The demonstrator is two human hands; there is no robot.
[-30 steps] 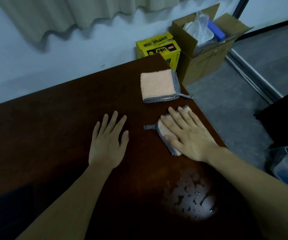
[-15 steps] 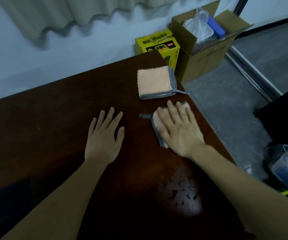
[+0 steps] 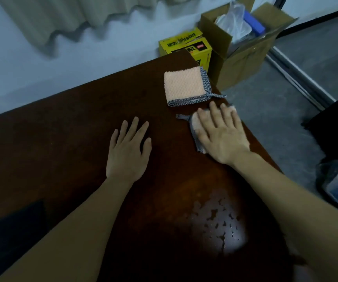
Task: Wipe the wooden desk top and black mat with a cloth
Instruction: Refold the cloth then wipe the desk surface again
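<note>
Right hand [image 3: 222, 137] flat, fingers straight, pressing the cloth [image 3: 196, 127] near the desk top's [image 3: 72, 139] right edge. Left hand [image 3: 128, 151] flat, released, holding nothing. Unwiped wood lies leftward; black mat [image 3: 11, 226] at near-left corner, closer to left hand.

Yellow box [image 3: 192, 48] beside cardboard box [image 3: 243, 55]

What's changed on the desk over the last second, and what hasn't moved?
The right hand, pressing flat on the cloth, slid it away along the wooden desk top toward the folded cloth, nearly reaching it. The left hand stayed flat on the desk; the wet patch and folded cloth stayed put.
</note>
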